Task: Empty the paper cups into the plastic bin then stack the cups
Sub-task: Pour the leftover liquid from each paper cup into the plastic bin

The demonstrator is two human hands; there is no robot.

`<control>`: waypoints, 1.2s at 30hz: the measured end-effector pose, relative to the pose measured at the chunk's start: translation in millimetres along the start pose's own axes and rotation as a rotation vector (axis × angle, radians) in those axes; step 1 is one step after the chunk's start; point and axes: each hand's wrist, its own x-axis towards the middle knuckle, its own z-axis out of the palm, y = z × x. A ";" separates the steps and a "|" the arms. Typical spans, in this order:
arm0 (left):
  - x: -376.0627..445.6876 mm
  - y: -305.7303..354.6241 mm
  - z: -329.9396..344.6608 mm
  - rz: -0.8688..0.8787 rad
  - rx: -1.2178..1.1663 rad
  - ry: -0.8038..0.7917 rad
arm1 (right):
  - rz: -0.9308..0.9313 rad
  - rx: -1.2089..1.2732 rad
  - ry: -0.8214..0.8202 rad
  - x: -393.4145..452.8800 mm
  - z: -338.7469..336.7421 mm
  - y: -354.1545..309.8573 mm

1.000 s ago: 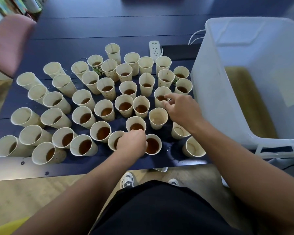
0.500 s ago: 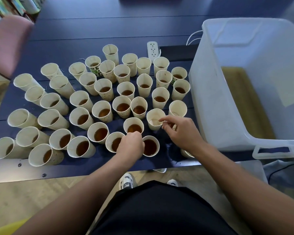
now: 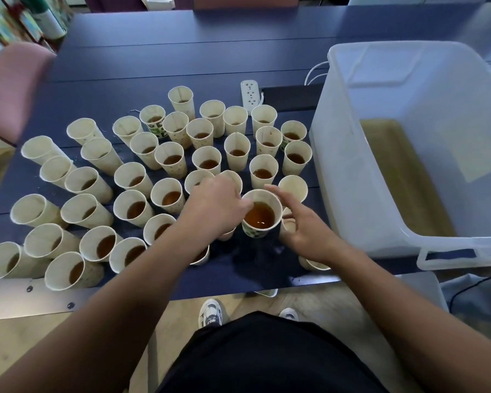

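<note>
The left hand [image 3: 214, 207] grips a full paper cup [image 3: 262, 213] by its rim and upper wall, thumb and fingers pinched on the side nearest that hand, and the cup appears lifted clear of the dark table [image 3: 182, 52], upright, its long axis close to vertical and the brown liquid sitting level near the brim. The right hand [image 3: 301, 222] is just beyond the cup on its far side from the grip, fingers spread and loose, not closed on anything that can be seen; its fingertips [image 3: 272, 190] reach along the cup's rim and it is hard to tell whether they touch it. From the grip, the plastic bin [image 3: 349, 211] lies past the cup and past the right hand, so the right hand stands between the load and its goal and is the nearer of the two to the bin wall. That is the relation the coming move seems to depend on: either the cup passes across to the right hand, or the left arm carries it over that hand and above the bin's rim. Brown liquid already pools in the bin's floor. On the side of the grip away from the bin stand the many remaining cups [image 3: 133, 205], most with liquid in them, while a few empty cups [image 3: 293, 186] sit just beyond the held one, toward the bin.
</note>
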 end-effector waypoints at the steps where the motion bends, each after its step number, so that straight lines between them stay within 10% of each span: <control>1: -0.1 6.2 -6.6 0.013 -0.013 0.011 | 0.002 -0.010 -0.044 0.3 1.4 -0.3; 17: 5.7 60.3 -30.6 0.252 -0.501 0.213 | -0.073 0.154 0.658 -9.1 -53.4 -62.7; 36: 22.5 131.6 51.1 0.527 -0.131 -0.041 | 0.341 -0.324 0.639 -35.2 -195.7 -4.7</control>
